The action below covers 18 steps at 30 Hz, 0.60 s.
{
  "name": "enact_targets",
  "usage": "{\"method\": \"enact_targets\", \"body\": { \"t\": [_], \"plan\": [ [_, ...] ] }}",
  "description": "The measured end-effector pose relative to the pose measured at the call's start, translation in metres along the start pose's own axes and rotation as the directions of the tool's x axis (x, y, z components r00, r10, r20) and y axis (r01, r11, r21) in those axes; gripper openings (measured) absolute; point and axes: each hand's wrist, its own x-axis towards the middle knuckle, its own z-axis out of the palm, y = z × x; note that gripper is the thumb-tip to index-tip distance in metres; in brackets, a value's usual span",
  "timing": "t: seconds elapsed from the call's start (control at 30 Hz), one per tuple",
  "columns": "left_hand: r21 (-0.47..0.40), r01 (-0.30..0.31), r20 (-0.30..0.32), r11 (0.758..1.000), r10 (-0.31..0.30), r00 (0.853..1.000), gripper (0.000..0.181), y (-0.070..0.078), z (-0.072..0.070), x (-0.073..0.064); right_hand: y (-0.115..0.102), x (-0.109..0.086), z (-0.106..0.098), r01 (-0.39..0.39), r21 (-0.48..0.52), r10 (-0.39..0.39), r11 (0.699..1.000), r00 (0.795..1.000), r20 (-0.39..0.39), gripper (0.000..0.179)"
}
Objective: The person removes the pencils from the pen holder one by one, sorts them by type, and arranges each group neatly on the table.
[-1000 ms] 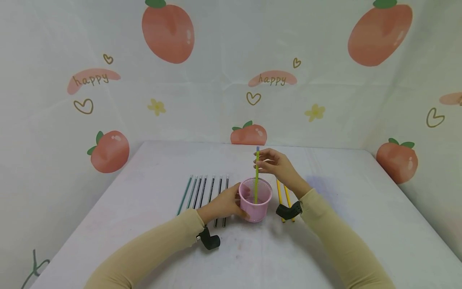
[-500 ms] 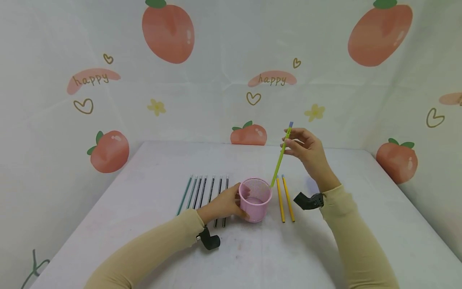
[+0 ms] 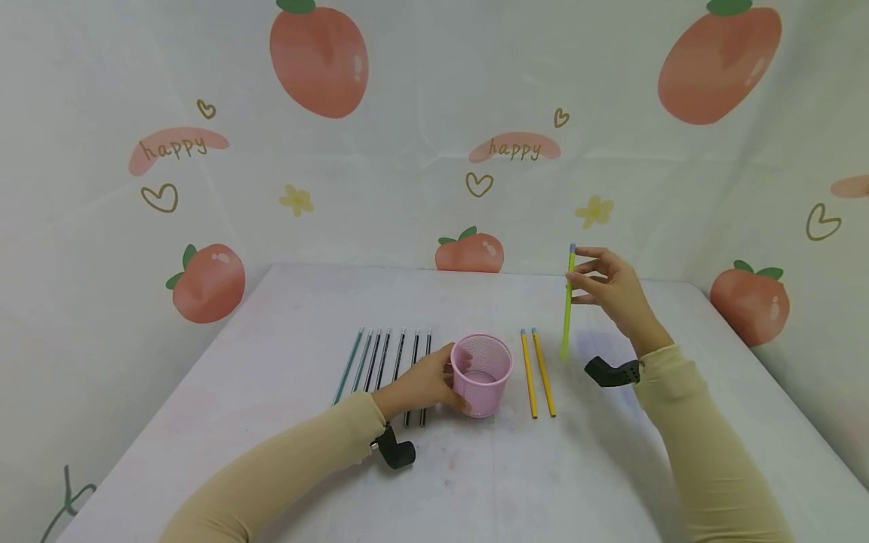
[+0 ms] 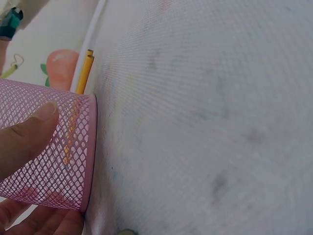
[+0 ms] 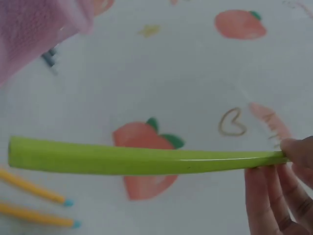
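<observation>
A pink mesh pencil cup (image 3: 480, 388) stands upright on the table, and no pencil shows inside it. My left hand (image 3: 424, 381) grips its left side; in the left wrist view the thumb (image 4: 36, 129) lies on the mesh and fingers curl round the other side. My right hand (image 3: 611, 286) pinches a yellow-green pencil (image 3: 568, 317) near its purple-blue top end and holds it nearly upright above the table. Two yellow pencils (image 3: 543, 373) with blue ends lie between the cup and that hand. The right wrist view shows the green pencil (image 5: 122, 159) lengthwise, pinched at one end.
Several dark and teal pencils (image 3: 366, 362) lie in a row left of the cup, partly behind the left hand and forearm. White cloth printed with fruit covers the back wall (image 3: 380, 188). The pale table (image 3: 475, 483) reaches out on both sides.
My right hand has lifted the green pencil out of the cup and carried it right, past the two yellow pencils, then lowered it slightly. The left hand and cup have stayed in place.
</observation>
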Motion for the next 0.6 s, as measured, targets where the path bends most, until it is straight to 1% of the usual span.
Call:
{"method": "enact_targets", "body": {
  "t": [0.07, 0.13, 0.23, 0.37, 0.5, 0.6],
  "plan": [
    [0.004, 0.005, -0.003, 1.000, -0.005, 1.000, 0.094, 0.000, 0.000, 0.000, 0.009, 0.000, -0.002, -0.061, -0.095, 0.064, 0.994, 0.998, 0.025, 0.055],
    [0.006, 0.006, -0.005, 1.000, -0.006, 1.000, 0.094, 0.001, 0.000, 0.000, 0.019, -0.001, -0.003, -0.113, -0.166, 0.123, 0.980, 0.991, 0.050, 0.058],
    [0.015, 0.007, -0.008, 1.000, -0.007, 1.000, 0.094, 0.001, 0.000, 0.000, 0.033, -0.004, -0.001, -0.170, -0.237, 0.192, 0.956, 0.978, 0.076, 0.060],
    [0.017, 0.009, -0.009, 1.000, -0.009, 1.000, 0.093, 0.001, 0.000, -0.001, 0.050, -0.008, 0.003, -0.231, -0.289, 0.268, 0.929, 0.958, 0.098, 0.061],
    [0.009, 0.006, -0.005, 1.000, -0.006, 1.000, 0.092, 0.001, 0.001, -0.001, 0.065, -0.012, 0.007, -0.292, -0.306, 0.340, 0.906, 0.933, 0.117, 0.059],
    [0.009, 0.006, -0.004, 1.000, -0.006, 1.000, 0.092, 0.000, 0.001, 0.000, 0.074, -0.012, 0.011, -0.343, -0.313, 0.394, 0.885, 0.912, 0.113, 0.059]
  ]
}}
